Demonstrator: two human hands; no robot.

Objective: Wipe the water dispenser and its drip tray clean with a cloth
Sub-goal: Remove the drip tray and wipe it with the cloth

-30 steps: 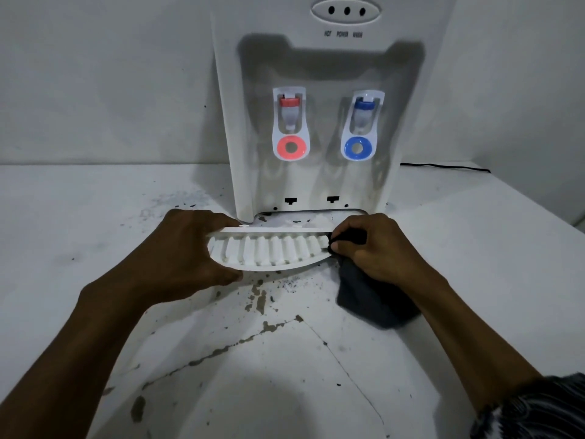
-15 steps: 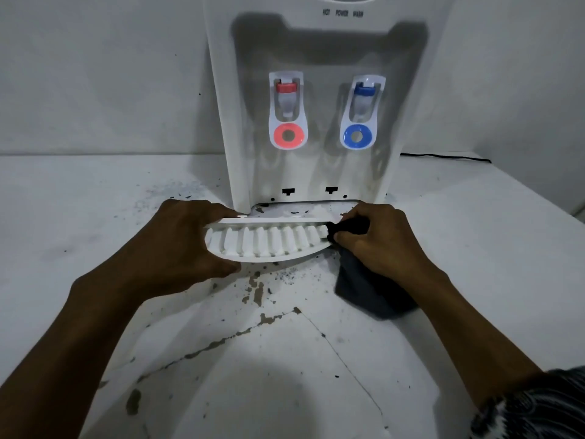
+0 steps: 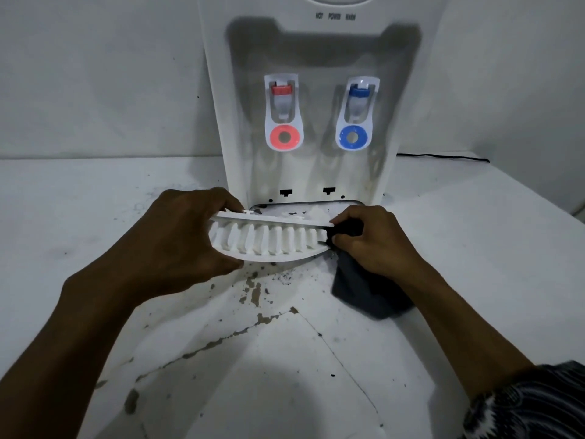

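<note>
A white water dispenser (image 3: 313,52) stands on the table against the wall, with a red tap (image 3: 282,90) on the left and a blue tap (image 3: 359,91) on the right. My left hand (image 3: 177,236) grips the left end of the white ribbed drip tray (image 3: 269,240), holding it tilted just in front of the dispenser's base. My right hand (image 3: 376,239) pinches a dark grey cloth (image 3: 370,293) against the tray's right end; the rest of the cloth hangs down onto the table.
The empty tray slot (image 3: 304,207) at the dispenser's foot shows dark specks. The white table (image 3: 285,359) has chipped paint and dark crumbs below the tray. A black cable (image 3: 443,156) runs along the wall at the right.
Both hands and the tray stay at the dispenser's base, with the cloth still pressed at the tray's right end. The view has shifted slightly.
</note>
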